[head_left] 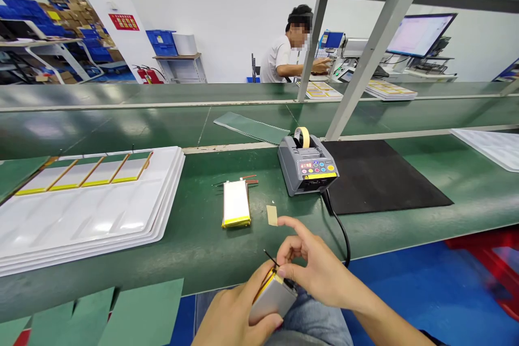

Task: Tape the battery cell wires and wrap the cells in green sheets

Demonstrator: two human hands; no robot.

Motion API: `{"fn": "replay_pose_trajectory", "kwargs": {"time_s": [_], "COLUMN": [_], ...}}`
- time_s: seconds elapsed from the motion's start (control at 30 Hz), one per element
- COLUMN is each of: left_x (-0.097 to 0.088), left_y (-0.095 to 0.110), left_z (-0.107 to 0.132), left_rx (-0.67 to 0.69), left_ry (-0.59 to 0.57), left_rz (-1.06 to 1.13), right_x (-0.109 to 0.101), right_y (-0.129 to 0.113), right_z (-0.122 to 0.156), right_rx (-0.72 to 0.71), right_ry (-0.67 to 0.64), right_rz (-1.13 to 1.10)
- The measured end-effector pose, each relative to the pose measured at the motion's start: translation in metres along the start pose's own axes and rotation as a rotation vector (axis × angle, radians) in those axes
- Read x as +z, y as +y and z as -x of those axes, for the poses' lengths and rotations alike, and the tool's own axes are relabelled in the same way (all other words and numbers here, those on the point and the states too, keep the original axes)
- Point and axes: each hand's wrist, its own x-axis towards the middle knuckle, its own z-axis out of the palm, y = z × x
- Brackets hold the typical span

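Observation:
Low in front of me, my left hand (243, 308) is wrapped round a silver pouch battery (272, 303), which is tilted with its yellow-taped end upward. A black wire (271, 258) sticks out of that end. My right hand (306, 262) has its thumb at the battery's top edge, with the middle fingers curled in close. Its index finger is stretched out, and a small piece of beige tape (272, 215) sits at the fingertip, apparently stuck to it. On the green bench, a stack of white-faced pouch batteries (236, 203) lies with red and black wires at the far end.
A grey tape dispenser (306, 165) with a cable stands beside a black mat (381, 175). Stacked white trays (93, 216) with batteries are at left. Green sheets (141, 313) lie lower left. A slanted metal post (373, 48) crosses the view; a person (279, 59) works beyond.

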Motion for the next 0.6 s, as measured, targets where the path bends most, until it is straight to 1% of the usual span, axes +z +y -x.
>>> {"fn": "replay_pose_trajectory", "kwargs": {"time_s": [0.1, 0.17, 0.23, 0.3, 0.33, 0.47, 0.53, 0.6], "left_x": [0.003, 0.005, 0.006, 0.006, 0.006, 0.007, 0.01, 0.014], "left_y": [-0.001, 0.0, 0.002, 0.004, 0.004, -0.001, -0.007, -0.014], "left_z": [0.002, 0.004, 0.005, 0.006, 0.007, 0.007, 0.007, 0.007], "left_rx": [0.022, 0.006, -0.014, -0.022, -0.019, -0.005, 0.035, 0.117], "left_ry": [0.028, 0.069, 0.115, 0.133, 0.123, 0.101, 0.136, 0.2], "left_rz": [0.04, 0.053, 0.062, 0.07, 0.07, 0.013, -0.031, -0.07], "right_x": [-0.002, -0.004, -0.006, -0.007, -0.006, 0.001, 0.004, 0.004], "right_y": [0.0, -0.001, -0.001, 0.0, 0.0, 0.0, -0.001, 0.0], "right_z": [0.0, 0.0, -0.001, -0.001, 0.0, 0.005, 0.006, 0.004], "right_rx": [0.025, 0.029, 0.02, 0.009, -0.006, -0.102, -0.128, -0.127], "right_ry": [-0.033, -0.054, -0.058, -0.052, -0.046, 0.001, 0.023, 0.009], "right_rz": [-0.091, -0.151, -0.16, -0.131, -0.102, 0.081, 0.153, 0.144]}}
